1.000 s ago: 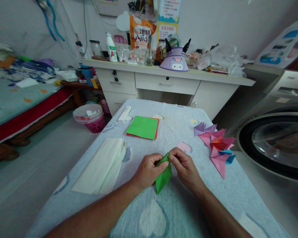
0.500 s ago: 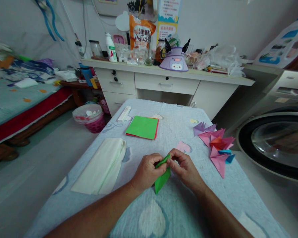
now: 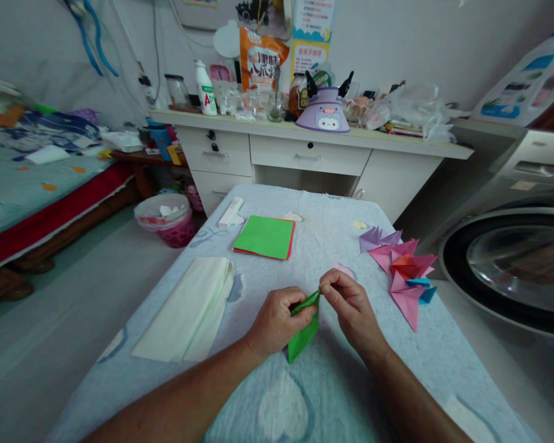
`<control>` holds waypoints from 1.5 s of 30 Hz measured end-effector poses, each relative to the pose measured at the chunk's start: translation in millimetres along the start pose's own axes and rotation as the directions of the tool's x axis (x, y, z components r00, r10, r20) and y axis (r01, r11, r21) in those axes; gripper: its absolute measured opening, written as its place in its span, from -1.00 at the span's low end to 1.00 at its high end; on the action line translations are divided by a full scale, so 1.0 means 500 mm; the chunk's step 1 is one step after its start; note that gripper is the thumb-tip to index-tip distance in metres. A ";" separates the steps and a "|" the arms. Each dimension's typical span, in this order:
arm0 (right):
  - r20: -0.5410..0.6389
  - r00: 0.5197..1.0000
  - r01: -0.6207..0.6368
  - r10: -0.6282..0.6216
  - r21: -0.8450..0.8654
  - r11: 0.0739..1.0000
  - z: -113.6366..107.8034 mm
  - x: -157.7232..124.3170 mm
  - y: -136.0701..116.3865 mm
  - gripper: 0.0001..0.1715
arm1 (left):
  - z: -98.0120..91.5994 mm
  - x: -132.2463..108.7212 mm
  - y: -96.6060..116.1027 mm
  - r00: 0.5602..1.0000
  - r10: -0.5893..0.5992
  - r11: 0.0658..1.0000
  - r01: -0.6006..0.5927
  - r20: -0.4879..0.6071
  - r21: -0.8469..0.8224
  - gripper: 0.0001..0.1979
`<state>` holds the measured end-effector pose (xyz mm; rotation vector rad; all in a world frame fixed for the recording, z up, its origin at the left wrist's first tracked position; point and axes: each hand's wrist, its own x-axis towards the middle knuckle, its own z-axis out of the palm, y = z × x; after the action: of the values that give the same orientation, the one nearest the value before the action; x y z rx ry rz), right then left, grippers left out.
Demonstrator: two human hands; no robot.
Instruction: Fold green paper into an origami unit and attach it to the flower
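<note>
Both hands hold one folded green paper piece [image 3: 303, 337] just above the cloth-covered table [image 3: 323, 381]. My left hand [image 3: 277, 320] pinches its upper part from the left, fingers curled. Fingertips of my right hand [image 3: 353, 311] grip the top tip of the piece from the right. The lower point of the paper hangs down between the wrists. A stack of green and red paper squares [image 3: 265, 237] lies farther back. Several finished folded pieces in pink, purple, orange and blue [image 3: 404, 271] lie to the right.
A folded white cloth [image 3: 189, 317] lies at the table's left, a small white box [image 3: 231, 212] at the far left corner. Beyond stand a cluttered white desk [image 3: 305, 151], a bin [image 3: 166, 218], a bed [image 3: 28, 184] on the left and a washing machine [image 3: 512, 258] on the right.
My right hand has shifted a little up and to the right, pulling the top tip of the green piece. The left hand has kept its grip.
</note>
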<state>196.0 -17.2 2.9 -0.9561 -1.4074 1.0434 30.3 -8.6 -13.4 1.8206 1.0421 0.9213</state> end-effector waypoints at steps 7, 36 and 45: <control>0.005 0.997 -0.077 0.077 0.032 0.996 -0.004 0.000 0.005 -0.87 | -0.004 0.001 -0.008 0.999 -0.048 0.997 0.047 -0.010 -0.056 -0.68; 0.121 0.981 -0.142 0.154 -0.100 0.985 -0.010 0.001 0.006 -0.68 | -0.013 0.004 -0.031 0.987 -0.143 0.899 0.163 0.080 -0.407 -0.74; 0.201 0.966 -0.111 0.165 -0.255 0.961 0.016 -0.010 0.011 -0.65 | -0.018 0.005 -0.033 0.983 -0.185 0.864 0.166 0.007 -0.476 -0.71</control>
<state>188.5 -21.0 -4.0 -1.1574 -1.7000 1.1270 18.6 1.6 -24.1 1.2817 0.8898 1.0004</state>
